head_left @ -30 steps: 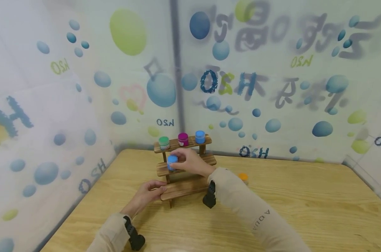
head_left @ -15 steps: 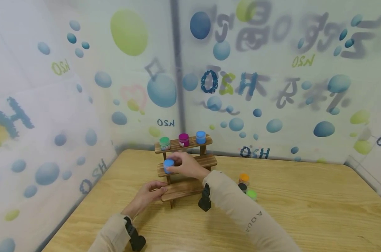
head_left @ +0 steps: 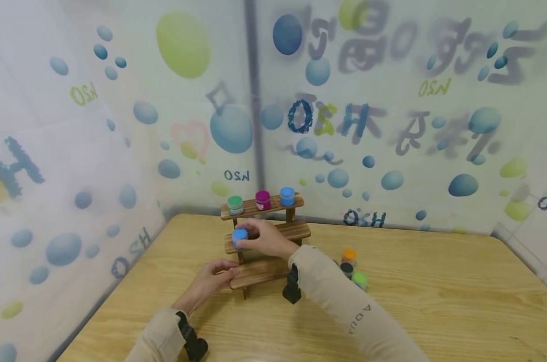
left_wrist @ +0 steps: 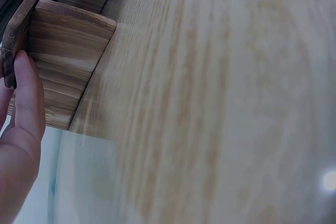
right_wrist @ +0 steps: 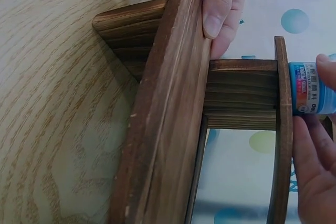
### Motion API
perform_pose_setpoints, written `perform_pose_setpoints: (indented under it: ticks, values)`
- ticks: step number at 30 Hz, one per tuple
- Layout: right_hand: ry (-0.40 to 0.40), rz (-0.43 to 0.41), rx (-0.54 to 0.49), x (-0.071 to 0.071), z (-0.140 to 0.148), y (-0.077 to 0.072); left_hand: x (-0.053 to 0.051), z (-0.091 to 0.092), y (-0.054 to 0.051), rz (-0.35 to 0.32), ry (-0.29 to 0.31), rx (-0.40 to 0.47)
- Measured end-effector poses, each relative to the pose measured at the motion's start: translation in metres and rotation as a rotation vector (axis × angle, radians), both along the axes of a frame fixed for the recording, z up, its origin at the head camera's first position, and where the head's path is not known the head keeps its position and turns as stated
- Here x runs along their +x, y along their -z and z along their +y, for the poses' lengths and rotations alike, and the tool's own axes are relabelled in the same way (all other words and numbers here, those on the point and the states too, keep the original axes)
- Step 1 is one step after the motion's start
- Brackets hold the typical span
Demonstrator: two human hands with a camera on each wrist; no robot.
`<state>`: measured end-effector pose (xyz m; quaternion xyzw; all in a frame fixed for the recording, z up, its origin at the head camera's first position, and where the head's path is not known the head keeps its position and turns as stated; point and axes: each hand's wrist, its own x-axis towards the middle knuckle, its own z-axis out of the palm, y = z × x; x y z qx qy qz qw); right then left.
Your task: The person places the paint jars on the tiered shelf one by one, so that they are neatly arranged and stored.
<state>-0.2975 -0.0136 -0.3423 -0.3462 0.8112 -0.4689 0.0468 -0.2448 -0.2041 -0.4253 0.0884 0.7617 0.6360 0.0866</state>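
A three-step wooden display stand (head_left: 262, 272) stands on the table. My left hand (head_left: 208, 282) pinches the left end of its lowest step, thumb on top; the left wrist view shows the fingers (left_wrist: 29, 95) at the board's edge. My right hand (head_left: 269, 239) holds a small blue-lidded paint jar (head_left: 239, 238) at the left end of the middle step. In the right wrist view this jar (right_wrist: 308, 88) sits upright against the board, its label showing. Along the top step are a green jar (head_left: 235, 205), a purple jar (head_left: 263, 200) and another blue jar (head_left: 287, 196).
Right of the stand, an orange-lidded jar (head_left: 348, 255), a black-lidded jar (head_left: 346, 270) and a light green-lidded jar (head_left: 359, 280) stand close together on the wooden table (head_left: 436, 291), partly behind the right sleeve. A patterned curtain (head_left: 391, 151) hangs behind the table.
My right hand has moved the blue jar left and slightly down to the middle step's left end. The black and light green jars have come out from behind the sleeve. My left hand stays put.
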Motion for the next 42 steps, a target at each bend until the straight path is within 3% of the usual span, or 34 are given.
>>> perform_pose_setpoints:
  ticks: [4, 11, 15, 27, 33, 38, 42]
  values:
    - [0.001, 0.013, -0.012, 0.003, 0.000, -0.002, 0.000, 0.000, -0.001, 0.007, 0.002, -0.004]
    - [-0.019, -0.022, -0.059, 0.025, 0.003, -0.024, 0.001, 0.001, -0.003, 0.006, -0.008, -0.020]
    - [-0.008, -0.030, -0.059, 0.027, 0.004, -0.025, 0.001, 0.002, -0.002, 0.009, -0.012, -0.023]
    - [-0.011, -0.036, -0.076, 0.021, 0.004, -0.019, 0.002, 0.001, -0.003, -0.002, -0.013, -0.017]
    - [-0.012, -0.046, -0.084, 0.022, 0.004, -0.020, 0.002, 0.000, -0.003, 0.024, 0.016, 0.009]
    - [0.000, -0.058, -0.086, 0.007, 0.002, -0.003, 0.002, -0.002, -0.001, 0.061, 0.051, 0.044]
    - [0.015, -0.071, -0.077, -0.001, 0.002, 0.006, 0.001, -0.001, -0.001, 0.011, 0.015, 0.018]
